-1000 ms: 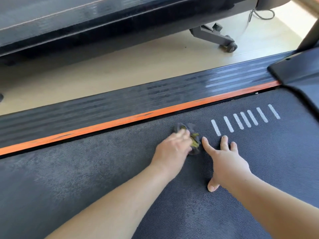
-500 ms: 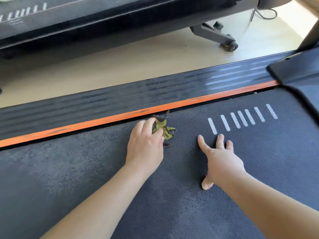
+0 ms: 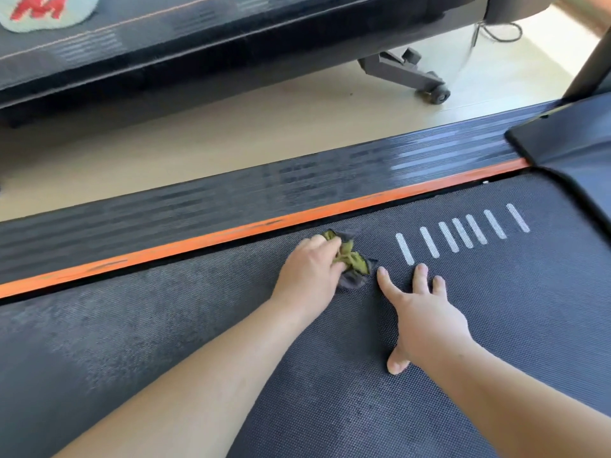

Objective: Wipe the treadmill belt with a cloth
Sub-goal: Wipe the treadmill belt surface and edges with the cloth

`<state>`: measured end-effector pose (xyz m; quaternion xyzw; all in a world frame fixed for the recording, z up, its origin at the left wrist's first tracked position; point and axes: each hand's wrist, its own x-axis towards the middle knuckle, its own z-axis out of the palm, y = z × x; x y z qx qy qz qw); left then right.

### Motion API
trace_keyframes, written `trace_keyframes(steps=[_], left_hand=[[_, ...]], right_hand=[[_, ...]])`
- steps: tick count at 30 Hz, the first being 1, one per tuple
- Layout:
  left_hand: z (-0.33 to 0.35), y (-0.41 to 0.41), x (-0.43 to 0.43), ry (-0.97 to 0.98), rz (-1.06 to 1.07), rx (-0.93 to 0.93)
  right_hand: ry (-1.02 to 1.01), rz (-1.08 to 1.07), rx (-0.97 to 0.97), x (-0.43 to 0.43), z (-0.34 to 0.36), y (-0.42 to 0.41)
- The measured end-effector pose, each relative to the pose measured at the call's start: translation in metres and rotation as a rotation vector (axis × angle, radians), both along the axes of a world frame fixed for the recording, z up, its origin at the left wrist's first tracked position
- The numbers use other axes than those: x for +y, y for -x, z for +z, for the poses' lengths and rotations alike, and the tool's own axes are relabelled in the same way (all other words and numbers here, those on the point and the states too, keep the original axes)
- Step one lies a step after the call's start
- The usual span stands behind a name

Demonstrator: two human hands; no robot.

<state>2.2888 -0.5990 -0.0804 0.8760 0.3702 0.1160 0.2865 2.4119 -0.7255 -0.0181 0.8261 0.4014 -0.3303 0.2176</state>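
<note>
The dark textured treadmill belt (image 3: 496,325) fills the lower part of the head view. My left hand (image 3: 309,276) grips a crumpled green and grey cloth (image 3: 352,262) and presses it on the belt close to the orange side strip (image 3: 231,234). My right hand (image 3: 425,315) lies flat on the belt just right of the cloth, fingers spread, below a row of white stripes (image 3: 463,231). Part of the cloth is hidden under my left fingers.
A ribbed black side rail (image 3: 297,183) runs beyond the orange strip. A black motor cover (image 3: 568,140) sits at the right. Across a band of pale floor (image 3: 231,127) stands a second treadmill (image 3: 198,44) with a wheeled foot (image 3: 436,94) and a cable.
My left hand slid the cloth left toward the orange strip, then back right, next to my right hand. My right hand stayed planted on the belt.
</note>
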Motion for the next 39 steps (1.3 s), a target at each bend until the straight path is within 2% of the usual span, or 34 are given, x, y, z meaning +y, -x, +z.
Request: trace_keyframes(steps=[3, 6, 8, 10, 12, 17, 19, 22, 24, 26, 28, 32, 35, 37, 39], left_hand=[[0.001, -0.006, -0.006, 0.020, 0.121, 0.012], [0.002, -0.003, -0.033, 0.002, -0.151, 0.034], [-0.001, 0.002, -0.016, -0.094, -0.217, 0.059], [-0.005, -0.004, 0.009, -0.157, -0.055, 0.047], [-0.003, -0.011, 0.015, -0.090, 0.130, 0.005], [0.003, -0.008, -0.002, 0.054, 0.139, -0.093], [0.008, 0.005, 0.000, -0.008, 0.043, -0.138], [0.002, 0.021, 0.001, -0.197, -0.246, -0.010], [-0.002, 0.023, 0.005, -0.259, -0.224, 0.068], [0.001, 0.016, 0.010, -0.280, -0.121, 0.022], [0.011, 0.007, 0.011, -0.248, -0.042, -0.070], [0.048, 0.013, -0.008, -0.186, 0.124, -0.391], [0.072, 0.029, -0.038, -0.224, 0.173, -0.470], [0.069, 0.039, -0.066, -0.158, 0.083, -0.459], [0.058, 0.048, -0.093, 0.056, -0.116, -0.353]], right_hand=[[-0.010, 0.004, 0.000, -0.001, -0.001, 0.000], [-0.032, -0.002, 0.000, -0.003, -0.002, 0.000], [-0.033, -0.003, 0.005, -0.003, -0.002, -0.001], [-0.030, -0.013, 0.016, -0.003, -0.002, -0.002], [-0.033, -0.020, 0.022, -0.004, -0.003, -0.002], [-0.058, -0.015, 0.009, -0.004, -0.004, -0.002], [-0.052, -0.015, 0.010, -0.004, -0.004, -0.002], [-0.056, -0.010, -0.005, -0.004, -0.005, -0.002], [-0.056, -0.008, -0.013, -0.003, -0.006, -0.002], [-0.055, -0.010, -0.015, -0.004, -0.005, -0.002], [-0.061, -0.007, -0.015, -0.005, -0.003, -0.001], [-0.134, -0.002, -0.023, -0.014, 0.002, -0.001], [-0.224, 0.002, -0.041, -0.028, 0.004, -0.002], [-0.286, -0.003, -0.040, -0.040, 0.005, -0.001], [-0.337, -0.014, -0.016, -0.052, 0.004, 0.000]])
